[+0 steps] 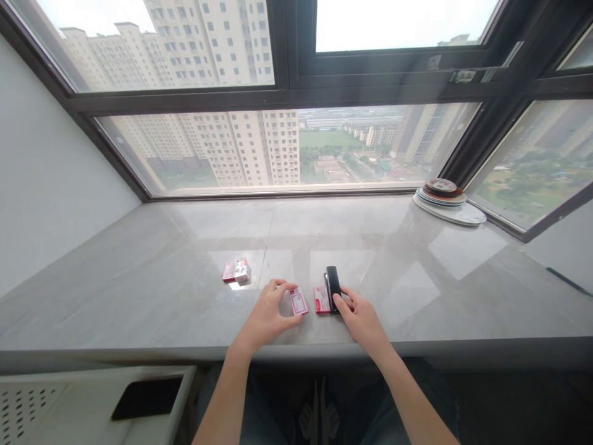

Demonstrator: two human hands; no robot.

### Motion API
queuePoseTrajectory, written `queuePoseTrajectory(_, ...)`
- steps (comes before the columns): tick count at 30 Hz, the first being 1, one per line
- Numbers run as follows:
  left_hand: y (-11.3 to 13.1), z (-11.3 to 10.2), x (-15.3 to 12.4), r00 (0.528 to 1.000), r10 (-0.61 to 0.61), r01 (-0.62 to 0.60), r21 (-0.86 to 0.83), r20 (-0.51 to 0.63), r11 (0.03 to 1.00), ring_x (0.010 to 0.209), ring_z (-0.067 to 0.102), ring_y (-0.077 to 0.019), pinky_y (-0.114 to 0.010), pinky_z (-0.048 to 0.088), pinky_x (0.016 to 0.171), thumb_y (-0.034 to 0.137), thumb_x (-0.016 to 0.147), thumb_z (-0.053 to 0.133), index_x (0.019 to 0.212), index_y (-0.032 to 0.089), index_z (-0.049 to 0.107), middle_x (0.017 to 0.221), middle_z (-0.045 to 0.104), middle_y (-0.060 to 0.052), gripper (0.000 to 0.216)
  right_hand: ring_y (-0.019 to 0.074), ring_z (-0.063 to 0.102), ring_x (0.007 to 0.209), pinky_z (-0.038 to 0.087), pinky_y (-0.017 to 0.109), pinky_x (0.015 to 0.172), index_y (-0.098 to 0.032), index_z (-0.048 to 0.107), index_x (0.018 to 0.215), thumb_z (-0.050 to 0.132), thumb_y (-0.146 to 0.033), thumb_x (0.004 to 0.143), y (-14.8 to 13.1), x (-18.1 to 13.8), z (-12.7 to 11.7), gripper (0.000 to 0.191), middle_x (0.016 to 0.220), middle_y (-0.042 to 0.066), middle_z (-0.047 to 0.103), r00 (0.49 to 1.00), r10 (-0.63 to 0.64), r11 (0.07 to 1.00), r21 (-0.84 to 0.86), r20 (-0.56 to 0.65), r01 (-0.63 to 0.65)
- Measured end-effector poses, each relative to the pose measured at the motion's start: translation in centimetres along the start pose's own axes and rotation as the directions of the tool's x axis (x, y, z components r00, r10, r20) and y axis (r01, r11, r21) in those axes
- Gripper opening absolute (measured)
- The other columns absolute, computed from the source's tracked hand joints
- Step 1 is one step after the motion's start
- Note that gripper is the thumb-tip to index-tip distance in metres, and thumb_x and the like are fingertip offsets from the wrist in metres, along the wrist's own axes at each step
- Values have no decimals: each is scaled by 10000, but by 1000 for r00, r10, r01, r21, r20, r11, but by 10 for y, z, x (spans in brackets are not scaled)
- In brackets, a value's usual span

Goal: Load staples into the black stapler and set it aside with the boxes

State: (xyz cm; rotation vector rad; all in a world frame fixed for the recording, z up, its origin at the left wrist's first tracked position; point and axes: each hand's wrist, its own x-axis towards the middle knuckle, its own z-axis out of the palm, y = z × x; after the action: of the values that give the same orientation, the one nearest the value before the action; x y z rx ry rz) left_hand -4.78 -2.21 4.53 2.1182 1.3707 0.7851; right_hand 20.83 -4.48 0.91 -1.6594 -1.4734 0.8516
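My left hand (269,315) pinches a small pink-and-white box (299,301) between thumb and fingers, near the front edge of the grey marble sill (185,278). A second small pink box (321,299) lies flat just right of it. My right hand (359,316) rests beside that box with its fingers curled on the near end of a black stapler (332,280), which lies flat pointing away from me. Farther left, a pair of small red-and-white boxes (236,271) sits apart from both hands.
A stack of plates (445,199) stands at the sill's far right corner by an open window pane. Large windows close off the back. A white perforated cart with a dark tray (146,397) is below the sill at left. My knees show under the edge.
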Motion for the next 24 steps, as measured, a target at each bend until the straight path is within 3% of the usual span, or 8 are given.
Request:
queuePoseTrajectory(5,27,28,31,978,180,-179,-19,105,984,1172,569,-292,-429,471,1036,291,783,774,1345,342,609,1254,654,-36,588,176,498,587,403,280,602,-177,653,1346,450,-602,964,1,-1,1,606,601,-28,534,999,-36,999,-7,14,36)
queuePoseTrajectory(10,28,43,28,976,171,-169,-24,131,985,1141,580,-303,-446,474,1013,342,764,816,1346,339,614,1215,669,-49,617,184,493,578,394,284,588,-174,648,1348,423,-607,972,-2,-12,3,616,597,-20,534,999,-22,1000,-2,28,22)
queuePoseTrajectory(13,26,38,21,976,174,-166,-73,129,983,1206,551,-298,-438,458,1056,407,782,831,1423,361,546,1298,634,-45,703,186,501,589,400,283,597,-175,643,1359,438,-605,966,-4,-16,4,617,597,-23,521,1000,-7,1000,3,23,7)
queuePoseTrajectory(15,17,23,23,985,159,-152,-97,69,984,1290,502,-282,-410,445,1082,465,862,759,1461,371,504,1395,576,-33,658,187,504,590,401,286,602,-173,647,1354,450,-609,961,-5,-16,4,620,588,-28,499,1000,5,1000,-6,4,-5)
queuePoseTrajectory(17,-2,-2,29,993,87,-93,-72,-83,993,1334,466,-261,-391,441,1077,460,994,569,1437,353,527,1438,542,-22,458,191,507,591,404,290,609,-169,651,1347,450,-614,958,-6,-15,5,624,582,-30,485,1000,10,1000,-15,-15,-10)
queuePoseTrajectory(20,-54,-49,42,929,-71,96,49,-364,994,1299,469,-267,-415,423,1081,330,1032,385,1354,266,594,1388,580,-42,389,198,508,596,414,296,620,-169,654,1341,442,-620,955,-6,-15,6,631,584,-26,481,999,10,1000,-24,-32,-11)
queuePoseTrajectory(22,-92,-77,45,899,-168,239,132,-404,962,1340,418,-271,-437,352,1145,256,993,359,1373,236,578,1431,563,-39,440,199,502,595,414,298,620,-171,658,1334,443,-627,952,-6,-16,6,633,587,-26,477,999,11,1000,-29,-33,-12)
queuePoseTrajectory(24,-123,-95,40,906,-246,320,177,-346,931,1336,417,-288,-450,334,1154,274,940,441,1351,200,596,1419,582,-57,445,195,495,591,410,297,619,-171,656,1333,448,-635,952,-5,-16,6,635,588,-30,466,999,14,1000,-28,-30,-15)
